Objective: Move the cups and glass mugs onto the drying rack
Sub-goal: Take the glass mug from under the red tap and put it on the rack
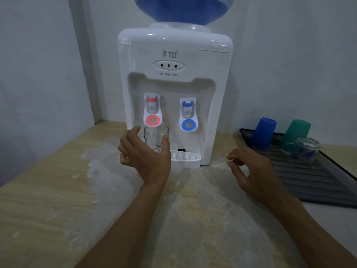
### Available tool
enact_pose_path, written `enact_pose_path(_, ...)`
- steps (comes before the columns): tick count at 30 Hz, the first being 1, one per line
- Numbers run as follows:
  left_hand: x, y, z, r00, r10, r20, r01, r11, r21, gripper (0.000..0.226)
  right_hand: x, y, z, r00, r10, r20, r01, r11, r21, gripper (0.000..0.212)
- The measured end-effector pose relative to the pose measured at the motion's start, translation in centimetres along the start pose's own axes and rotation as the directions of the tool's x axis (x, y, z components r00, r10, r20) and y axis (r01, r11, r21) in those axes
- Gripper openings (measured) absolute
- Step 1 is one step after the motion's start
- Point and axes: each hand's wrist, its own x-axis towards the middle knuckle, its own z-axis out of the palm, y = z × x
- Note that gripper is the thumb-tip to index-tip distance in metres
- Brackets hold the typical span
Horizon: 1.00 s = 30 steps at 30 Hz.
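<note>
A clear, straight-sided glass mug (156, 139) stands upright under the red hot-water tap (152, 110) of a white countertop water dispenser (174, 55), at the left end of its white drip tray (185, 158). The left hand (144, 155) curls around the mug from the front, thumb near the right of the rim and fingers spread by the left side; whether it actually touches the glass cannot be told. The right hand (251, 169) hovers loosely open and empty above the pale wooden surface (48, 200), between the dispenser and a dark ribbed drying rack (309, 180) at the right. On the rack stand an upturned blue plastic cup (263, 132), an upturned green plastic cup (296, 133) beside it, and in front of the green one a clear glass mug with blue markings (304, 151). A blue tap (188, 114) sits to the right of the red one.
</note>
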Motion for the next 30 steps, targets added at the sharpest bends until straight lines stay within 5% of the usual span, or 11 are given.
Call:
enact_pose_path(18, 0.2, -0.2, -0.2, 0.985, -0.097, 0.146, 0.109, 0.991, -0.076, 0.073, -0.1, 0.1, 0.1, 1.000, 0.008, 0.010, -0.008, 1.000, -0.003, 0.010)
enact_pose_path(25, -0.2, 0.6, -0.6, 0.982, -0.182, 0.053, 0.190, 0.959, -0.210, 0.074, -0.1, 0.1, 0.1, 1.000, 0.010, 0.010, -0.010, 1.000, 0.003, 0.010)
enact_pose_path(30, 0.4, 0.5, -0.8, 0.976, -0.215, -0.043, 0.207, 0.967, -0.148, 0.071, 0.0, 0.1, 0.2, 1.000, -0.005, 0.005, 0.005, 1.000, 0.003, 0.009)
